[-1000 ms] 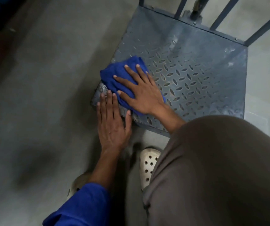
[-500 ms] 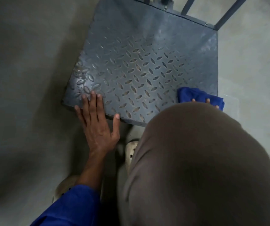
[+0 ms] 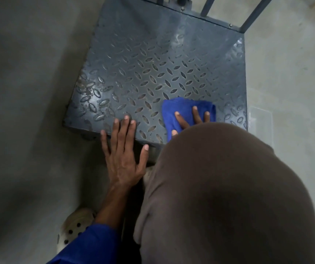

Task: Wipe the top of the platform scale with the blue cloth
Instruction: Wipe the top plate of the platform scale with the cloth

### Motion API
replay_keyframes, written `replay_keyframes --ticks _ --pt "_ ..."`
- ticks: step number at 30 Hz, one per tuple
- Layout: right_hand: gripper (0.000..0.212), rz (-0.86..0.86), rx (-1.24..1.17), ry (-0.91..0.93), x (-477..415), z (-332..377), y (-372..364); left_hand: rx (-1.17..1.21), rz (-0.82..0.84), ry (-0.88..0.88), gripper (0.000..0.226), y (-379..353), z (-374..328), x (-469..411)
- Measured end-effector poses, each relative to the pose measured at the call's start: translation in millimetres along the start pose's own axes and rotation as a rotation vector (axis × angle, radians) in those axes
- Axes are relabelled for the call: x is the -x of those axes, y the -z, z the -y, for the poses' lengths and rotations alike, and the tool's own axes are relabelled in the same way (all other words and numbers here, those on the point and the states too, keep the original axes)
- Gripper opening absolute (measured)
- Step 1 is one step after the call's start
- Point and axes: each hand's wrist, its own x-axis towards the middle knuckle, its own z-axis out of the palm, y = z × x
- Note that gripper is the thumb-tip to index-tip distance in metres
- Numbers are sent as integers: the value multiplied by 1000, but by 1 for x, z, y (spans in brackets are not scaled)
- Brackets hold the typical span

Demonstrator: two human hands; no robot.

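2 hands at work on 1 scale.

Item 1: platform scale (image 3: pixel 153 60), set low on the concrete floor (image 3: pixel 23 92). Grey-blue steel top with raised diamond tread, and upright rails (image 3: pixel 253 14) along its far edge. Worn, shiny patches at the near left corner; pale smears toward the far right.

Item 2: blue cloth (image 3: pixel 186 105), bunched into a loose pad. It lies on the near right part of the top, close to the near edge.

Item 3: right hand (image 3: pixel 196 116), mostly hidden behind the knee (image 3: pixel 219 187) in brown trousers. The grip is not closed: the visible fingers are straight and spread, pressing the cloth flat to the plate.

Item 4: left hand (image 3: pixel 123 159), grip open and holding nothing. Fingertips rest on the near edge of the top and the palm overhangs toward the floor, apparently as a brace.

Also noted: blue sleeve (image 3: pixel 88 244) and 1 pale perforated shoe (image 3: pixel 74 223) below the left arm.

Handling, as judged: the cloth is light, soft and limp. It will fold or roll under the fingers and drag on the tread ridges, so a flat palm over its middle should serve better than a pinch at 1 corner. The scale is rigid and heavy and needs no holding.

Progress: wiping is under way. The far half may yet need covering, though that cannot be told for certain.
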Motion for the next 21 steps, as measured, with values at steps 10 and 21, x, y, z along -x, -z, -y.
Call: replay_keyframes --ticks 10,21 --pt "56 -414 32 434 -24 86 -30 57 -158 235 47 30 66 -15" --pt "51 -368 82 867 -105 165 -5 -4 -192 303 46 41 72 -15"
